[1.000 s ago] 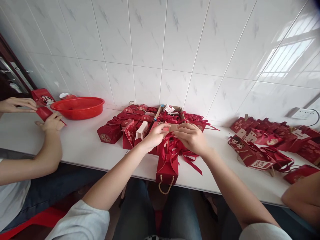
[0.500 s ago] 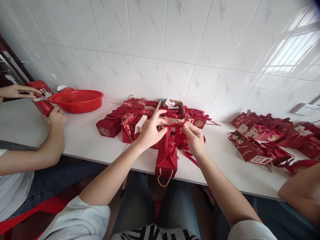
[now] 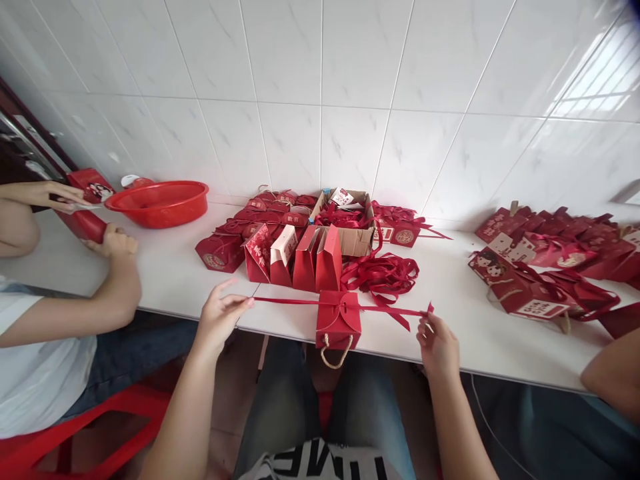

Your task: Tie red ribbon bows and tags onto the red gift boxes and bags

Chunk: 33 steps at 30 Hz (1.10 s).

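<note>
- Now, the left hand [image 3: 221, 313], at nine o'clock from the red box [image 3: 339, 323], pinches one end of a red ribbon [image 3: 285, 301], its other fingers loosely spread.
- At three o'clock, the right hand [image 3: 440, 343], fingers curled, pinches the opposite end.
- The box sits at the table's [image 3: 165, 267] near edge, a cardboard carton [image 3: 356, 241] at twelve o'clock.

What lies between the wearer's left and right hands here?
In the head view, a red ribbon stretches between the left hand and the right hand, with one red box about midway along it.
</note>
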### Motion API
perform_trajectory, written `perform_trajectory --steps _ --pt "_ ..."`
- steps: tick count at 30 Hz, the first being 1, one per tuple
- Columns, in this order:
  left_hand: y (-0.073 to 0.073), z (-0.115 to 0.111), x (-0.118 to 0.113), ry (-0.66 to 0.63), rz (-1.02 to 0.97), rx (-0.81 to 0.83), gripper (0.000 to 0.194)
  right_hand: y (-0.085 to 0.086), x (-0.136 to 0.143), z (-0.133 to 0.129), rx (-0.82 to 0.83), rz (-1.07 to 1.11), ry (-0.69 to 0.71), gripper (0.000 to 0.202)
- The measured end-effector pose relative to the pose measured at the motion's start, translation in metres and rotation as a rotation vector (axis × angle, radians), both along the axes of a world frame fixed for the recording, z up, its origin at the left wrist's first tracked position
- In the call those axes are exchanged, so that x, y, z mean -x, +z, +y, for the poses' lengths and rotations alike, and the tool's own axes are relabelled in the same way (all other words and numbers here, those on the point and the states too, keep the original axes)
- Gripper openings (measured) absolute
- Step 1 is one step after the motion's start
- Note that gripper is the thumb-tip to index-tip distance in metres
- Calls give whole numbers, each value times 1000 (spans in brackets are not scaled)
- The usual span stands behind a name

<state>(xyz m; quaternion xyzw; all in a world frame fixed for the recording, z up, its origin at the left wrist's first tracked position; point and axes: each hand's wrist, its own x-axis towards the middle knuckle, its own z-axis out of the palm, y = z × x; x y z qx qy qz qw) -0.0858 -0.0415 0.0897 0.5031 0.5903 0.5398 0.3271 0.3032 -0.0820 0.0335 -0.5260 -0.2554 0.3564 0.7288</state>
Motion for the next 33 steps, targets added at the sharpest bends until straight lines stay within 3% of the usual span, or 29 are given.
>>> perform_trajectory --steps 4,7,10,12,15,18,23,33 --pt "-19 -3 -1 0 94 107 58 -8 -16 -6 148 -176 43 31" --pt "-17 -5 -21 -43 174 103 50 1 -23 -5 216 -365 -7 40" --pt "-8 -8 -52 -188 196 54 42 17 -15 -2 160 -527 -57 52" --pt "-6 -9 -75 -302 177 48 39 27 1 2 83 -614 69 45" --pt "-10 -9 -104 -375 124 66 46 34 34 10 -7 -693 343 34" --pt "-18 -9 -122 -375 56 77 47 32 63 17 -30 -724 426 38" --pt "-25 -10 -129 -339 -24 73 44 28 81 18 -72 -821 452 32" --pt "-23 -11 -129 -331 -53 53 44 44 84 10 -140 -1012 440 19"
